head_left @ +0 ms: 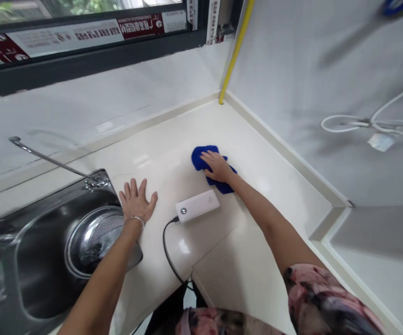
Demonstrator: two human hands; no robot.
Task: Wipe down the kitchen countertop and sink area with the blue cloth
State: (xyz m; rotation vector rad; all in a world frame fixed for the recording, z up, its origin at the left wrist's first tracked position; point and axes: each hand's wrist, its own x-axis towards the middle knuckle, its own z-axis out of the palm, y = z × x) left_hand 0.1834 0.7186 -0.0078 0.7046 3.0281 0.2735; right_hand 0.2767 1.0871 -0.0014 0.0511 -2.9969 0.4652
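Observation:
My right hand bears down on a blue cloth on the countertop, its fingers bent over the bunched fabric. Part of the cloth is hidden beneath the palm. To the left, my left hand rests palm down on the counter beside the sink, fingers spread and nothing in them. A bracelet circles that wrist. Between the two hands lies a white power bank with a small round display. A black cable is plugged into its left end and runs down over the counter's front edge.
A steel sink with a faucet fills the left side. The pale countertop meets a raised rim along both walls. A yellow pipe rises in the corner. Looped white cable hangs at the right wall.

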